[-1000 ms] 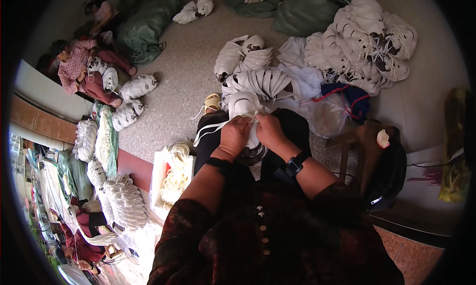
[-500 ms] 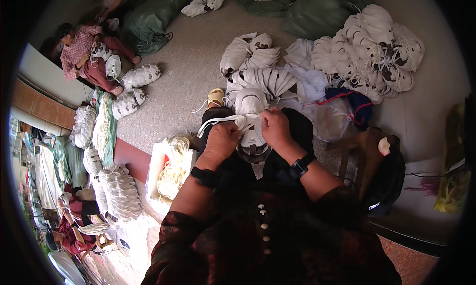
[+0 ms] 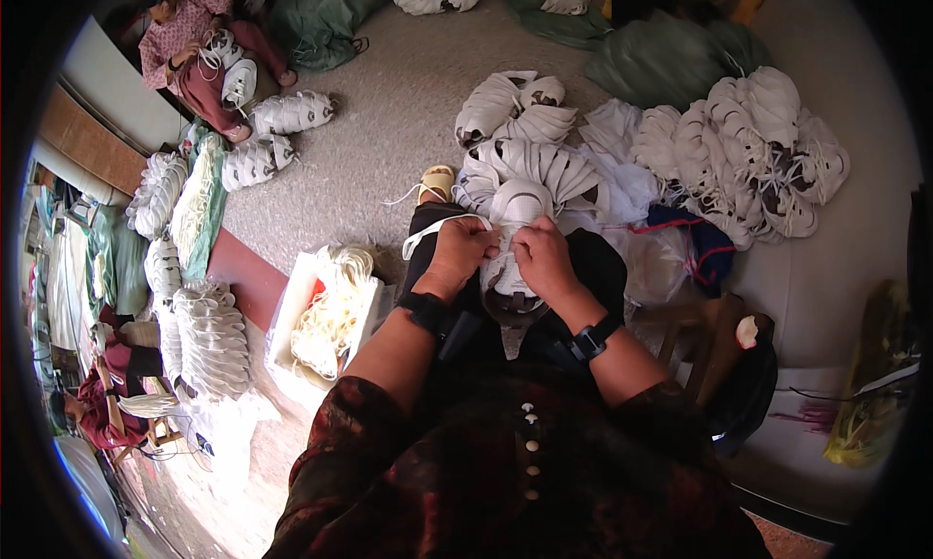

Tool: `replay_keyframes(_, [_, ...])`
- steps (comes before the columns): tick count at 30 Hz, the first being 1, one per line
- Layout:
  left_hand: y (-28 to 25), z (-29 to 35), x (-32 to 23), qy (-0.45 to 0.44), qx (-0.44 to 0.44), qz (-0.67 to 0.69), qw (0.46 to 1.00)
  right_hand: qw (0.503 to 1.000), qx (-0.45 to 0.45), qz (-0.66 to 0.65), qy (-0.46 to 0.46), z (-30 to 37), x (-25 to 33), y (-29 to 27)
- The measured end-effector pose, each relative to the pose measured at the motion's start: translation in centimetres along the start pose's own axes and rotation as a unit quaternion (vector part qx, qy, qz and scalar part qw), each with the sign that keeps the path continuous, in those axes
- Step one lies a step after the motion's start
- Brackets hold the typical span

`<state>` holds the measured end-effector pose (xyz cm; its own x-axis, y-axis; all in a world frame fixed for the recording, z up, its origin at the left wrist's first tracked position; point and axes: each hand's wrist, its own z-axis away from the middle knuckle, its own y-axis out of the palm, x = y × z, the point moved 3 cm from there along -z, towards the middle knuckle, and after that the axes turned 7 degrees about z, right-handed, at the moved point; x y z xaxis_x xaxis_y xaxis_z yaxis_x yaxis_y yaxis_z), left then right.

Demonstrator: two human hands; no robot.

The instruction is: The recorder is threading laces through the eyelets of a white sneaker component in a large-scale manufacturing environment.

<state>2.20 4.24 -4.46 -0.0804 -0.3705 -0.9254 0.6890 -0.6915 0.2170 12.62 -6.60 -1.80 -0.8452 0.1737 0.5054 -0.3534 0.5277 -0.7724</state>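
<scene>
A white sneaker rests between my thighs, toe pointing away from me and its dark-lined heel opening near. My left hand is closed at the left side of the lacing, fingertips pinched on a white shoelace. Part of that lace loops out past the hand over my dark trouser leg. On the other side, my right hand bends its fingers in at the eyelets, pinching the lace there. The fingertips of both hands nearly meet over the tongue and hide the exact crossing of the lace.
Bundled white shoes lie just beyond my knees, with a larger shoe heap to the right. A white box of pale laces stands at my left. A wooden stool is at right. Two co-workers sit at far left and lower left.
My hands have come closer together over the sneaker's lacing. The loose lace at the left now droops in a loop. The whole view has shifted slightly.
</scene>
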Motion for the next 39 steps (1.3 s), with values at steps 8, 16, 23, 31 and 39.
replay_keyframes(8, [2.7, 1.0, -2.2, 0.285, -0.060, -0.547, 0.785, 0.998, 0.045, 0.038, 0.002, -0.1, 0.3, 0.0])
replay_keyframes(16, [0.4, -0.5, -0.7, 0.111, -0.047, -0.303, 0.945, 1.000, 0.008, -0.003, 0.016, 0.0, -0.7, 0.7])
replay_keyframes(23, [3.8, 2.3, -2.4, 0.329, -0.049, -0.548, 0.768, 0.999, 0.006, 0.029, 0.033, -0.1, -0.9, 0.7])
replay_keyframes(31, [4.5, 2.2, -2.8, 0.268, 0.024, -0.615, 0.741, 0.996, 0.002, 0.085, 0.006, -0.4, 0.3, 0.4])
replay_keyframes(39, [0.4, 0.8, -2.1, 0.204, 0.037, -0.383, 0.900, 0.983, 0.053, 0.168, -0.047, -0.5, 1.8, 0.3])
